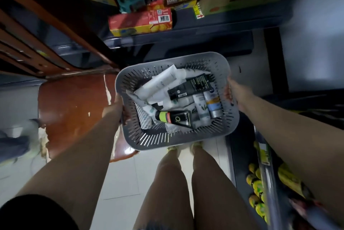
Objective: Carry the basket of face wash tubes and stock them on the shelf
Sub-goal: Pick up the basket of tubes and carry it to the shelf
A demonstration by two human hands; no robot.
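A grey slotted plastic basket (pixel 167 139) hangs in front of me at waist height, held level over my legs. My left hand (pixel 116 109) grips its left rim and my right hand (pixel 233 92) grips its right rim. Several face wash tubes lie jumbled inside: white tubes (pixel 158 82) at the back left, a black tube (pixel 190 88) across the middle, a black tube with a green band (pixel 174 119) at the front, and a blue and white tube (pixel 213 104) at the right. A dark grey shelf (pixel 195 28) stands just beyond the basket.
The shelf holds boxed goods, among them a red and yellow box (pixel 141 23) at its front edge. A brown wooden counter (pixel 74 103) stands to my left. A low rack with yellow packaged goods (pixel 258 187) runs along my right. Pale floor tiles (pixel 121 179) lie below.
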